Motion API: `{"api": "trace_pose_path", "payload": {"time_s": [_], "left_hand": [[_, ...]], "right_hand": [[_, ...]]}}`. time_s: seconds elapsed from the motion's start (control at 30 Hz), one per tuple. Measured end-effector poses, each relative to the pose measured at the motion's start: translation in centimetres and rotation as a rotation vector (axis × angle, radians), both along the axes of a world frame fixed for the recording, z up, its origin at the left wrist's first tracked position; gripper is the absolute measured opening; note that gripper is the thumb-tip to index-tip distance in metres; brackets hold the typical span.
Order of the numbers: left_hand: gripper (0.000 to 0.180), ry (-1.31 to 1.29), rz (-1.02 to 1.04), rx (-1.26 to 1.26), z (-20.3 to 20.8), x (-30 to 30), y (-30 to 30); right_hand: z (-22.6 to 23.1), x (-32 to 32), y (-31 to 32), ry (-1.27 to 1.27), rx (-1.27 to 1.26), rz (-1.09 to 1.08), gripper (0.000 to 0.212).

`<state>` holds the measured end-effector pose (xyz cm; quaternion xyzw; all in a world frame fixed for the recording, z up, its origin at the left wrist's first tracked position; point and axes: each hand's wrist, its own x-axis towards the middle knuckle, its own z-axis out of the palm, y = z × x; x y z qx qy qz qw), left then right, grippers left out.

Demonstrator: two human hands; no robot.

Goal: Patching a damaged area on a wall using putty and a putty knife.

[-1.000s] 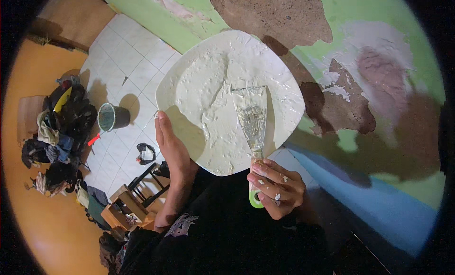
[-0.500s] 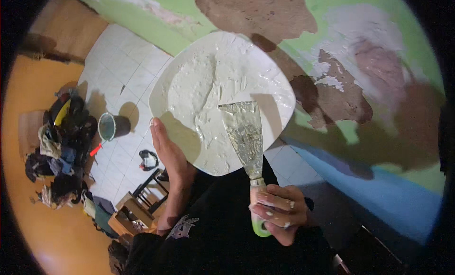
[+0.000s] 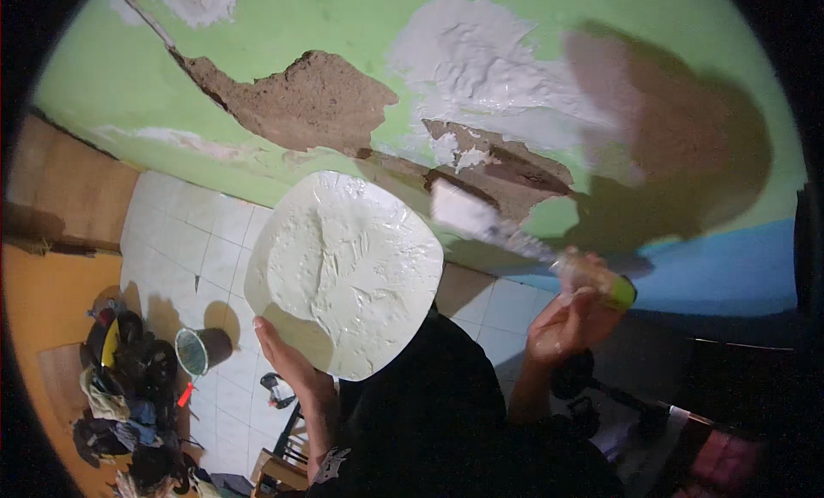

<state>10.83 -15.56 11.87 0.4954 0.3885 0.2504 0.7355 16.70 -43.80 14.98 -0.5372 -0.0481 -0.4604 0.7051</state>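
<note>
My left hand (image 3: 292,361) supports a white, rounded-square plate (image 3: 260,271) by its lower left edge, the fingers partly hidden beneath it. Wet white putty (image 3: 369,262) is spread over the plate in ridges. In my right hand (image 3: 568,325) is a putty knife (image 3: 525,242) with a green-ended handle, gripped by my wrapped fingers. A white lump of putty (image 3: 463,209) covers its blurred blade. The blade points left, in front of bare brown patches low on the green wall (image 3: 481,182); whether it touches the wall I cannot tell.
Fresh white putty (image 3: 481,60) coats part of the wall above a blue lower band (image 3: 712,271). Another bare patch (image 3: 318,103) lies further left. On the tiled floor (image 3: 219,266) stand a bucket (image 3: 206,350) and a heap of clothes (image 3: 129,404).
My right hand has moved right and up from over the plate toward the wall, the knife's blade now carrying putty. The plate appears lower and further left as the view shifts toward the wall.
</note>
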Motion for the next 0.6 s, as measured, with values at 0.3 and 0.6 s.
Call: {"api": "trace_pose_path", "payload": {"time_s": [0.3, 0.6], "left_hand": [[0.047, 0.052, -0.036, 0.023, -1.0, 1.3, -1.7], [0.043, 0.055, -0.065, -0.027, -2.6, 1.2, -2.6]], "right_hand": [[1.2, 4.5, -4.3, -0.086, -0.063, -0.154, 0.039], [2.9, 8.6, -2.5, -0.196, -0.269, -0.176, 0.05]]}}
